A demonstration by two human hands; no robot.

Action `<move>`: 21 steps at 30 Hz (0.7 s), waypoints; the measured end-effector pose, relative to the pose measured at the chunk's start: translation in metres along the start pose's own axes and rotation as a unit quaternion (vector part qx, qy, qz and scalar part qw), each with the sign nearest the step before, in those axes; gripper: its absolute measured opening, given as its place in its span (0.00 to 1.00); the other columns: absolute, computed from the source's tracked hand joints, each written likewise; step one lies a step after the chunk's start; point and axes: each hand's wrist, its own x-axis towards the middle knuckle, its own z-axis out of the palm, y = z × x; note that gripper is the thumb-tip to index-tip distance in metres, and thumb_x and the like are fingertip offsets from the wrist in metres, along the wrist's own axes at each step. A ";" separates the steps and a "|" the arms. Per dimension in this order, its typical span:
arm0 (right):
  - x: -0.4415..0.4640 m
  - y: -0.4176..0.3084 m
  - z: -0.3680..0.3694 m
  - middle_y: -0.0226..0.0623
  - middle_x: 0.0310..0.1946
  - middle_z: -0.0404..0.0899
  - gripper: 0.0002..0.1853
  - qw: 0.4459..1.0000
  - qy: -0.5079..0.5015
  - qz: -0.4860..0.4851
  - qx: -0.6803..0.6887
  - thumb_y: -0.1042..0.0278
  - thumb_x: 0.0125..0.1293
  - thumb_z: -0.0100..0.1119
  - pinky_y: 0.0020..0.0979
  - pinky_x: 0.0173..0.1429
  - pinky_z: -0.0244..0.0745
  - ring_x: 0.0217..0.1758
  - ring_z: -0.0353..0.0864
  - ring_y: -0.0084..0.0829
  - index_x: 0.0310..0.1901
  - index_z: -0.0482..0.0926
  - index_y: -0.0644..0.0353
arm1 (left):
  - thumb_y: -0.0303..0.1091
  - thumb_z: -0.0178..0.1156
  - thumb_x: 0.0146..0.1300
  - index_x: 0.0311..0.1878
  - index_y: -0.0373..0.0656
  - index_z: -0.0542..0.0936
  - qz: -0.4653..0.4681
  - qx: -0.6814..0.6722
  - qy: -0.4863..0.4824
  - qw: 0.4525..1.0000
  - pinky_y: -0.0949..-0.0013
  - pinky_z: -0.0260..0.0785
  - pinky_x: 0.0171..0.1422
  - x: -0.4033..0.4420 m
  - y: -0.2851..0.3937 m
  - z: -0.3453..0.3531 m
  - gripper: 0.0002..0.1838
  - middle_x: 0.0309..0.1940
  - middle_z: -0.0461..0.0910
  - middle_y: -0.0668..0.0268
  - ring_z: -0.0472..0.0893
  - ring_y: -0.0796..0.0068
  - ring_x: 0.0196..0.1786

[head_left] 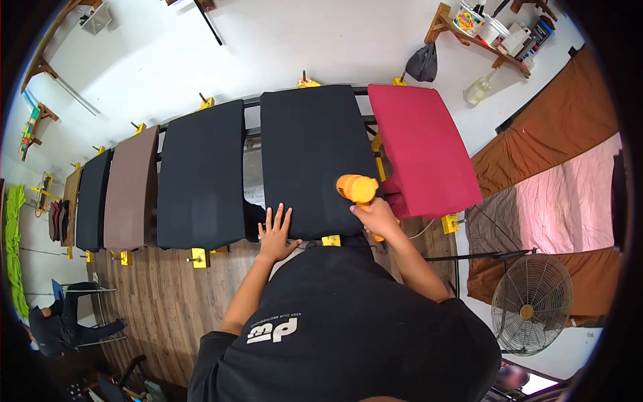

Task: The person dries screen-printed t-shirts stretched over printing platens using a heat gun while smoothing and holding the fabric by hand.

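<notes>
Head view: right hand [378, 218] grips a bulbous orange tool [358, 188], left hand [275, 240] splayed on smooth black cloth [311, 141].

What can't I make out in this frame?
All in the head view:
Middle of the yellow tool's handle: hidden by the right hand.
Palm of the left hand: turned down, hidden by its own back.
Underside of the black panel: hidden by its top.
Fine print on the shelf containers: too small.
Brown cloth's outer end: cut off by the dark lens rim.

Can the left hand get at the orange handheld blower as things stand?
Probably yes: the left hand lies spread at the near edge of a black cloth-covered board, and nothing visible stands between, though the right hand grips the blower.
</notes>
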 end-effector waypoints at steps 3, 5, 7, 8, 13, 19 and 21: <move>-0.021 0.005 0.003 0.57 0.44 0.91 0.20 0.999 0.031 -0.005 0.019 0.55 0.69 0.73 0.51 0.59 0.85 0.56 0.90 0.59 0.52 0.89 0.63 | 0.62 0.78 0.61 0.93 0.61 0.51 -0.005 0.000 -0.001 1.000 0.13 0.53 0.81 0.000 0.001 -0.001 0.63 0.95 0.40 0.65 0.41 0.39 0.94; -0.039 -0.002 -0.010 0.57 0.44 0.92 0.19 0.999 0.004 0.034 0.022 0.55 0.70 0.73 0.50 0.59 0.85 0.55 0.91 0.58 0.52 0.89 0.63 | 0.63 0.77 0.61 0.93 0.61 0.51 0.001 0.001 0.004 1.000 0.12 0.53 0.80 -0.001 -0.001 0.003 0.64 0.95 0.40 0.65 0.41 0.39 0.94; -0.052 0.003 -0.019 0.56 0.44 0.92 0.19 0.997 -0.040 0.070 0.022 0.54 0.69 0.73 0.50 0.57 0.86 0.54 0.91 0.57 0.51 0.90 0.62 | 0.64 0.77 0.60 0.94 0.61 0.51 -0.013 0.007 -0.010 1.000 0.11 0.52 0.80 0.001 0.001 0.001 0.64 0.95 0.40 0.64 0.40 0.39 0.94; -0.063 0.007 -0.021 0.56 0.44 0.92 0.19 0.999 -0.021 0.022 0.015 0.54 0.69 0.74 0.50 0.57 0.85 0.54 0.91 0.57 0.51 0.90 0.62 | 0.64 0.77 0.60 0.94 0.61 0.51 -0.013 0.007 -0.011 1.000 0.11 0.52 0.80 0.001 0.002 0.000 0.64 0.95 0.40 0.64 0.40 0.39 0.94; -0.101 -0.005 -0.038 0.56 0.43 0.92 0.20 0.997 -0.036 0.060 -0.016 0.57 0.69 0.74 0.50 0.57 0.85 0.54 0.91 0.58 0.54 0.88 0.64 | 0.69 0.78 0.57 0.94 0.60 0.47 -0.028 0.012 -0.047 0.998 0.09 0.48 0.81 0.004 0.003 -0.001 0.69 0.95 0.39 0.64 0.37 0.39 0.94; -0.065 0.014 -0.027 0.44 0.30 0.89 0.15 0.993 -0.031 0.073 0.083 0.60 0.73 0.72 0.38 0.29 0.81 0.23 0.88 0.32 0.42 0.86 0.67 | 0.78 0.78 0.47 0.94 0.59 0.41 -0.025 0.012 -0.098 0.995 0.08 0.43 0.81 0.011 0.002 -0.004 0.80 0.95 0.31 0.60 0.30 0.32 0.93; -0.040 0.018 -0.029 0.45 0.26 0.88 0.16 0.984 -0.058 0.128 0.109 0.59 0.72 0.73 0.38 0.29 0.82 0.22 0.89 0.34 0.42 0.86 0.67 | 0.79 0.78 0.46 0.94 0.58 0.39 -0.021 0.011 -0.113 0.993 0.08 0.42 0.81 0.012 0.000 -0.006 0.82 0.95 0.30 0.59 0.29 0.31 0.93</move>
